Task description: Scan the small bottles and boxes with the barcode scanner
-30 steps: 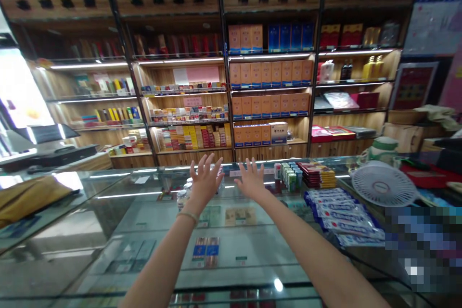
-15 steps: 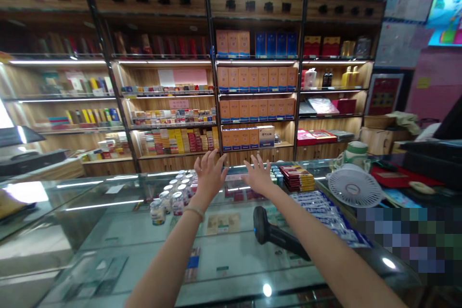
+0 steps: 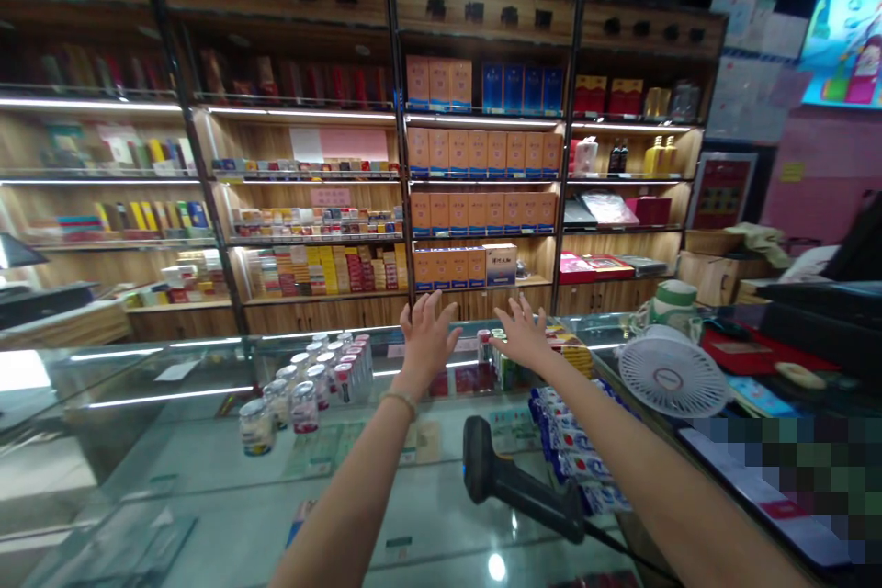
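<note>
Above the glass table (image 3: 207, 487), the left hand (image 3: 427, 340) and right hand (image 3: 525, 337) stretch forward side by side, fingers spread wide and holding nothing, nearest the small boxes (image 3: 497, 358) stacked upright at the table's far edge, handy for picking.

No legible text, brand, number or sign anywhere in view. Dark characters on the wooden header boards (image 3: 482, 14) above the shelving: too blurred to read. Print on the orange cartons (image 3: 482, 152), the white box (image 3: 501, 264) and the small jars (image 3: 303, 390) on the glass counter (image 3: 172, 441): too small to make out. Wall posters (image 3: 844, 37) at upper right: coloured, unreadable. Round badge on the white fan (image 3: 672, 375): indistinct.
</note>
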A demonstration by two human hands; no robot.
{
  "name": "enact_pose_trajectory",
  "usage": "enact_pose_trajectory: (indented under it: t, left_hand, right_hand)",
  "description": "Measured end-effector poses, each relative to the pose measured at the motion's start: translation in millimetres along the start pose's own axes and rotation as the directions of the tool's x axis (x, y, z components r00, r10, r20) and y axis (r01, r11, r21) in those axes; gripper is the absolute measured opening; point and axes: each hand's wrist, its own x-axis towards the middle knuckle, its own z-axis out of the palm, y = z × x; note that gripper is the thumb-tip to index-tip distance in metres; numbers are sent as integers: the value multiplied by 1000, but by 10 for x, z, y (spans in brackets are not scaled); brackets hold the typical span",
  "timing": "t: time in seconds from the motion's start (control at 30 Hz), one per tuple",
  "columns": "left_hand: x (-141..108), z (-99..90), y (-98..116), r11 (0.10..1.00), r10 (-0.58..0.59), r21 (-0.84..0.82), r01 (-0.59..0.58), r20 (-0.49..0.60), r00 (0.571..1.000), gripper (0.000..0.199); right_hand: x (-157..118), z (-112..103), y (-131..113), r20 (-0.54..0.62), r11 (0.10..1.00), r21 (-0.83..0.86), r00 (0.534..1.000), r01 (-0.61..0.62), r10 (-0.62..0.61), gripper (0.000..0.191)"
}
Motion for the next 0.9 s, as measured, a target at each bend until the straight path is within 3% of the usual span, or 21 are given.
enact_pose_trajectory:
  t: [0.23, 0.53, 0.9]
  left_hand:
    - [102, 397, 104, 999, -14, -44, 16, 48, 999, 46]
    - [63, 908, 101, 997, -23, -73, 37, 179, 984, 42]
    - [-18, 1234, 132, 996, -22, -83, 42, 235, 972, 22]
  right_hand:
    - [245, 136, 52, 115, 998, 53, 993, -44, 38, 63]
    - [360, 296, 21, 165, 996, 89, 986, -29, 14, 59]
    - [382, 401, -9, 146, 994, 113, 989, -3, -13, 48]
